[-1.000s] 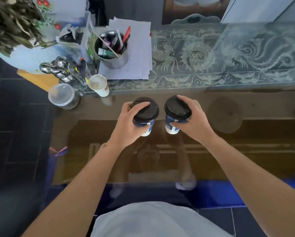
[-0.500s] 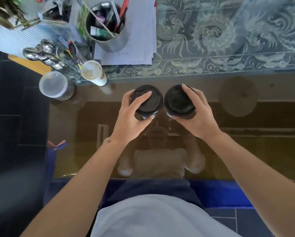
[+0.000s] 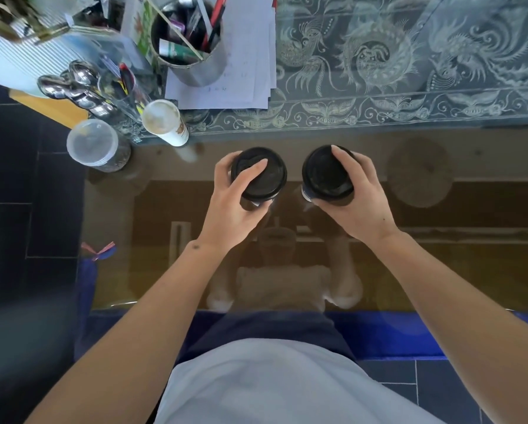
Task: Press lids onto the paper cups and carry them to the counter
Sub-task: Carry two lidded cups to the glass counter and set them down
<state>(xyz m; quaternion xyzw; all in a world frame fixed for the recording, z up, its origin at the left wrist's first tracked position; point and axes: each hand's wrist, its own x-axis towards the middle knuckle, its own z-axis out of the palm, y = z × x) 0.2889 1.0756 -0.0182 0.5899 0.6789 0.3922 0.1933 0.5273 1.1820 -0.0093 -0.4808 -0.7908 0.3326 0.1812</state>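
Note:
Two blue paper cups with black lids are seen from straight above, over the glass counter top (image 3: 486,209). My left hand (image 3: 229,206) grips the left cup (image 3: 264,175), with its forefinger lying across the lid. My right hand (image 3: 360,200) grips the right cup (image 3: 325,175), a finger over the lid's far rim. The cups are a short gap apart. Whether their bases touch the glass is hidden by the lids.
To the left stand a clear lidded tub (image 3: 92,145), a white paper cup (image 3: 164,122) and a glass of spoons (image 3: 82,87). Behind are a metal pen pot (image 3: 189,47) on papers and a patterned cloth (image 3: 409,71). A dark floor drops off at the left.
The view has closed in on the counter and tipped further down. The two cups have moved slightly apart, and both hands keep their hold.

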